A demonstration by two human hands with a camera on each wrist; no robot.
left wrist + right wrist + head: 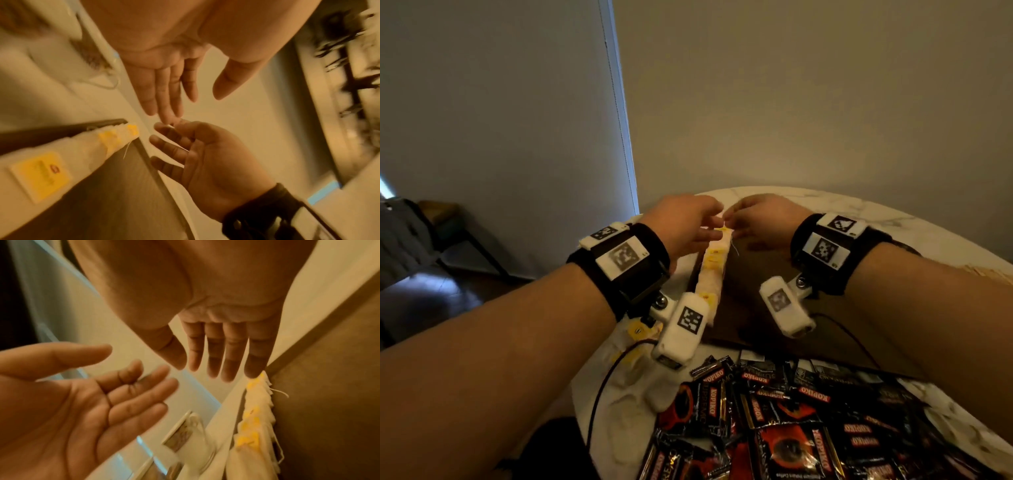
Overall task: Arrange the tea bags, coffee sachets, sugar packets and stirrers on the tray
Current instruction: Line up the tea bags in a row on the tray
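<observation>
Reaching forward over the marble-patterned table (893, 219), both forearms run side by side with a black band carrying white marker blocks on each wrist, and the two hands meet at the far end of the dark brown tray (753, 291). The left hand (688, 222) is held palm-inward, its fingers (164, 104) straight and lying close together with the thumb spread off to one side, holding nothing. The right hand (760, 219) faces it, its fingers (232, 353) likewise extended and loosely parted (the wrist views are motion-blurred, so finer detail is lost), and its fingertips hang just above the last yellow tag of the row; whether they touch it I cannot tell. The fingertips of the two hands nearly meet. The tea bags (714, 270) lie in an overlapping line along the tray's left edge, white pouches with yellow tags and a loose string trailing onto the tray floor. More tea bags (637, 342) lie off the tray on the table, under the left wrist. The coffee sachets (774, 421), black and red, are heaped on the table at the near edge, in front of the tray.
</observation>
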